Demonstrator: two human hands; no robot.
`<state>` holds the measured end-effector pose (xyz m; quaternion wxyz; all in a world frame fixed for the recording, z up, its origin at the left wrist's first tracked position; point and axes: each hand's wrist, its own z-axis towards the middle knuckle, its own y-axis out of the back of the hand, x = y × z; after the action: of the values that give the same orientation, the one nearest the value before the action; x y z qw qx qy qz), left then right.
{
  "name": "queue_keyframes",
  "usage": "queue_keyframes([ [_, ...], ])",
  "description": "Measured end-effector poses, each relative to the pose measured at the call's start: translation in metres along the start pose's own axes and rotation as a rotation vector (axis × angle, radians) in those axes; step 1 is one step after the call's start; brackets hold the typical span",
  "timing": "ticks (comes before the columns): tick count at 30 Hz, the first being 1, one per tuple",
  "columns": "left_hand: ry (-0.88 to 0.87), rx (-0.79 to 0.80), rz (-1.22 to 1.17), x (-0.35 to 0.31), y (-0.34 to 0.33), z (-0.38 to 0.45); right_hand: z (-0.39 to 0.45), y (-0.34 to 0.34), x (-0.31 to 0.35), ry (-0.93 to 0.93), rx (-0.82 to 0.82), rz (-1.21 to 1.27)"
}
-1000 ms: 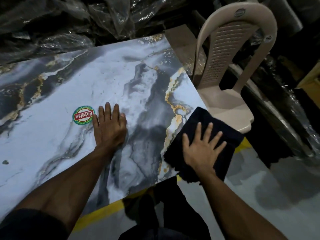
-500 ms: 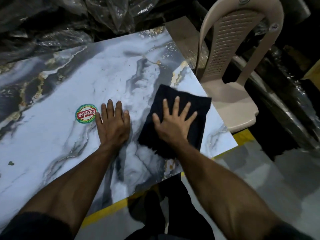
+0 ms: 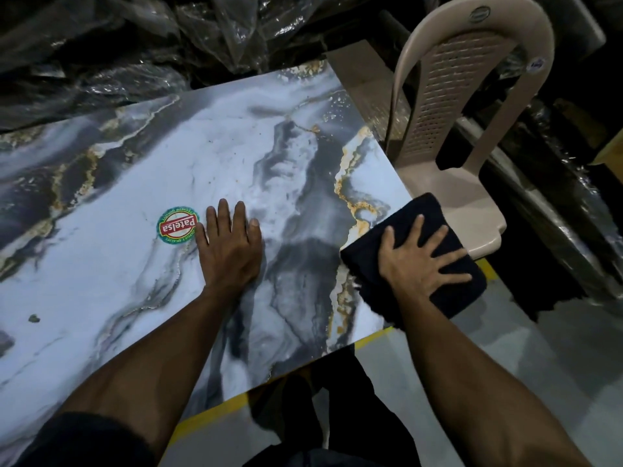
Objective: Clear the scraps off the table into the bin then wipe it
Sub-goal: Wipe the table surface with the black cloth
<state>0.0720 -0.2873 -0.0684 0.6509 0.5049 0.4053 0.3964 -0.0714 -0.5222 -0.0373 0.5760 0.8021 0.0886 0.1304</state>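
From the head camera, looking down: the marble-patterned table [image 3: 141, 183] fills the left and middle of the view, its right edge running diagonally toward the near corner. The left hand [image 3: 229, 247] lies flat on the tabletop, palm down, fingers straight and close together, holding nothing. Just beside its fingertips sits a round green-and-red sticker [image 3: 178, 226] reading "Patelsa".

The right hand [image 3: 419, 264] is spread wide, fingers straight and fanned, pressing down on a dark cloth [image 3: 418, 217] — the cloth straddles the table's right edge near the front corner, part of it on the marble, part hanging past the edge over the floor. The fingers are not curled around it; they simply bear on it from above.

One small dark scrap [image 3: 33, 318] lies on the table toward the left edge, well apart from both hands. Fine specks dot the middle of the surface.

Beyond the right edge stands a beige plastic chair [image 3: 472, 96], close to the table's far right corner. Crumpled clear plastic sheeting [image 3: 101, 45] is heaped along the far edge. A yellow line [image 3: 209, 417] runs on the grey floor below the near edge.
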Motion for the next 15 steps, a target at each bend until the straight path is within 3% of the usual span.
queue_keyframes([
  [8,0.046,0.029,-0.043,-0.001,-0.002,0.003,0.038,0.000,0.083,0.343,0.000,-0.086],
  [12,0.029,0.005,-0.013,0.001,-0.003,0.002,0.011,-0.014,0.102,0.639,0.011,-0.163],
  [15,-0.002,-0.025,0.013,0.001,-0.002,-0.001,-0.037,-0.032,0.081,0.906,-0.014,-0.211],
])
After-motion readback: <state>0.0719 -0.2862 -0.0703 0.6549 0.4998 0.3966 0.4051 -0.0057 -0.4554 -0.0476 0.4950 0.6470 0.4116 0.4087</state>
